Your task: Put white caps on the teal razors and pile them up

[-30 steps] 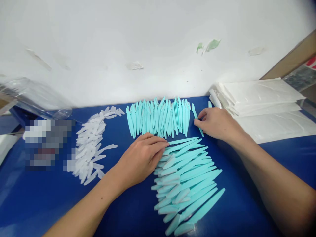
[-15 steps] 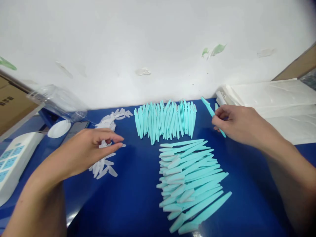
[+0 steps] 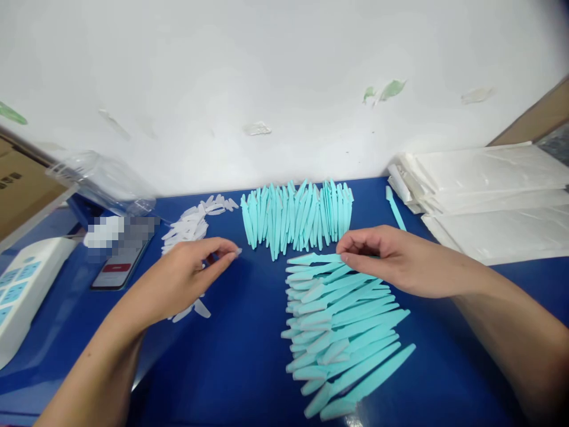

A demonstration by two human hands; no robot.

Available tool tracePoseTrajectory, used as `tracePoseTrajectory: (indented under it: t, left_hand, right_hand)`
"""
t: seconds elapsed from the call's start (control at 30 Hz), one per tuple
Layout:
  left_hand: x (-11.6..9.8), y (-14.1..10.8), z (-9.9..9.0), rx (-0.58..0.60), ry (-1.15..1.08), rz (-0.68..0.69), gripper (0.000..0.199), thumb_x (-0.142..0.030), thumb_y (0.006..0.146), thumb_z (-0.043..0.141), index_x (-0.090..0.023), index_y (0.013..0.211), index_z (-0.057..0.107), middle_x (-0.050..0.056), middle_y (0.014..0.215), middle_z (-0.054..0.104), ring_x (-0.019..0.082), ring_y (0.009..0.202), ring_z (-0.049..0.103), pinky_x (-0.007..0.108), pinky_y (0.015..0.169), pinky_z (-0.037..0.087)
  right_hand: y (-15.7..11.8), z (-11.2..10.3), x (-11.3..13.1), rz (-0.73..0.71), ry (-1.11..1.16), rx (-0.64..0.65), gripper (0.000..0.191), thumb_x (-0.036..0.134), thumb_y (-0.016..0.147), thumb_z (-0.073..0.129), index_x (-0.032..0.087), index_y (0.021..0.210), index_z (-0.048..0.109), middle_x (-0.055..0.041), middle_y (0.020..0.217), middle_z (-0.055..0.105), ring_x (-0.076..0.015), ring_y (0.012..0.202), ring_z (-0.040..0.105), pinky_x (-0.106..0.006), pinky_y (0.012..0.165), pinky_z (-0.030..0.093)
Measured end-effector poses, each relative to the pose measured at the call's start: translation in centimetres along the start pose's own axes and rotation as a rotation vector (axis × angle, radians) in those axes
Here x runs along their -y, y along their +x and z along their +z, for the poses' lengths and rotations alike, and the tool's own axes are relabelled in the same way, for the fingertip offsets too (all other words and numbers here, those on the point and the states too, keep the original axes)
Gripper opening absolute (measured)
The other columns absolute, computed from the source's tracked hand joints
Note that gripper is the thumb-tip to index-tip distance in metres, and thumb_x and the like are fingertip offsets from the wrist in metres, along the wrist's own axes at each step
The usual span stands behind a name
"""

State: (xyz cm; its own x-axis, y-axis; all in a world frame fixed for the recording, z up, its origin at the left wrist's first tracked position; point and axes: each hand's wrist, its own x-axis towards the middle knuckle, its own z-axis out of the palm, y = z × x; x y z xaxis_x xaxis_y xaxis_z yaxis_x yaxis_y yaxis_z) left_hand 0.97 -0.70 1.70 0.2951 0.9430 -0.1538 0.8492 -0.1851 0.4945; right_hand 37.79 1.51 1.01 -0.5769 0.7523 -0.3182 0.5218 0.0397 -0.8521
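My left hand (image 3: 202, 267) is closed in a pinch, with a small translucent blade cap (image 3: 239, 252) at its fingertips. Beneath and behind it lies a loose heap of similar white caps (image 3: 189, 225). My right hand (image 3: 377, 258) pinches the middle of a turquoise eyebrow razor (image 3: 313, 259) at the far edge of the near pile (image 3: 342, 320); its fingers cover part of the handle. Farther back, several more razors (image 3: 293, 213) lie side by side, pointing toward me. One single razor (image 3: 395, 207) rests apart at the right.
White plastic packages (image 3: 489, 172) are stacked at the right. On the left are a clear plastic jar (image 3: 102, 184) on its side, a phone (image 3: 118, 267), a white power strip (image 3: 33, 284) and a cardboard box (image 3: 22, 184). A wall (image 3: 284, 89) bounds the blue table (image 3: 240, 350).
My right hand has come left and nearer from the far right to the near pile; the razor it held up there no longer shows. My left hand shifted right, a cap now visible in its fingertips.
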Motion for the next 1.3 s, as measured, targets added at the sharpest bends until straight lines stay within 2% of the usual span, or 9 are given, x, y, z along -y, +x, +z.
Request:
tracePoseTrajectory:
  t: [0.1,0.17,0.27,0.37,0.67,0.87,1.0,1.13,1.3]
  left_hand:
    - [-3.3,1.3,0.1,0.130,-0.330,-0.083,0.041,-0.063,0.098,0.067,-0.030,0.115,0.082,0.002,0.098,0.084,0.022,0.088,0.077,0.030,0.075,0.060]
    - [-4.9,2.3,0.3,0.193,-0.421,-0.066,0.037,-0.061,0.096,0.071,-0.029,0.104,0.086,0.001,0.094,0.085,0.019,0.083,0.076,0.028,0.075,0.060]
    - [-5.7,3.2,0.9,0.249,-0.512,-0.038,0.033,-0.056,0.097,0.072,-0.027,0.094,0.088,0.002,0.090,0.085,0.017,0.079,0.074,0.026,0.073,0.059]
    - [-5.5,3.3,1.7,0.282,-0.576,-0.052,0.028,-0.052,0.098,0.073,-0.028,0.100,0.088,0.002,0.090,0.085,0.016,0.078,0.074,0.025,0.072,0.059]
    - [-4.7,2.8,2.6,0.299,-0.554,-0.058,0.028,-0.052,0.098,0.073,-0.033,0.112,0.087,-0.001,0.090,0.085,0.015,0.081,0.074,0.023,0.072,0.058]
    - [-5.9,2.8,3.6,0.328,-0.615,-0.039,0.026,-0.049,0.100,0.072,-0.032,0.114,0.087,-0.002,0.090,0.084,0.016,0.082,0.073,0.024,0.073,0.057]
    - [-6.7,2.9,4.3,0.293,-0.644,-0.015,0.023,-0.045,0.100,0.072,-0.032,0.112,0.086,-0.003,0.087,0.083,0.014,0.082,0.072,0.022,0.073,0.054]
    - [-6.9,2.7,4.3,0.260,-0.587,-0.011,0.024,-0.046,0.099,0.072,-0.030,0.110,0.085,-0.003,0.088,0.082,0.015,0.082,0.072,0.024,0.072,0.053]
    - [-7.4,2.3,4.9,0.167,-0.435,0.103,0.022,-0.041,0.102,0.068,-0.028,0.097,0.084,-0.001,0.090,0.077,0.015,0.076,0.065,0.026,0.068,0.048]
  right_hand:
    - [-0.1,0.1,-0.2,-0.043,0.030,-0.020,0.021,0.040,0.100,0.066,0.022,0.089,0.066,0.0043,0.074,0.048,-0.0117,0.063,0.037,-0.027,0.055,0.032]
    - [-0.2,0.2,-0.1,-0.052,0.046,-0.039,0.019,0.037,0.099,0.068,0.022,0.088,0.065,0.0046,0.074,0.048,-0.0118,0.065,0.038,-0.027,0.056,0.033]
    - [-0.4,0.4,0.0,-0.049,0.047,-0.059,0.018,0.035,0.099,0.069,0.022,0.086,0.065,0.0049,0.073,0.047,-0.0118,0.065,0.038,-0.027,0.057,0.033]
    - [-0.4,0.6,0.0,-0.028,0.029,-0.046,0.020,0.037,0.100,0.067,0.022,0.088,0.066,0.0041,0.076,0.052,-0.0121,0.066,0.041,-0.027,0.059,0.035]
    - [-0.3,0.6,-0.3,0.001,-0.006,-0.026,0.028,0.047,0.106,0.058,0.024,0.092,0.067,0.0035,0.079,0.056,-0.0128,0.066,0.043,-0.028,0.058,0.037]
    - [-0.4,1.0,0.0,-0.024,0.005,0.004,0.019,0.039,0.102,0.065,0.024,0.091,0.067,0.0054,0.075,0.054,-0.0110,0.062,0.040,-0.026,0.054,0.033]
    - [-0.3,1.4,0.3,-0.045,0.005,0.004,0.018,0.037,0.101,0.068,0.023,0.089,0.068,0.0063,0.071,0.052,-0.0104,0.059,0.037,-0.026,0.050,0.030]
    - [-0.4,1.4,0.6,-0.099,-0.066,-0.080,0.018,0.037,0.099,0.071,0.023,0.087,0.074,0.0031,0.078,0.061,-0.0113,0.065,0.048,-0.026,0.056,0.036]
    - [-0.4,1.1,0.3,-0.095,-0.194,-0.146,0.022,0.043,0.097,0.073,0.025,0.089,0.083,-0.0005,0.085,0.067,-0.0126,0.067,0.057,-0.028,0.059,0.041]
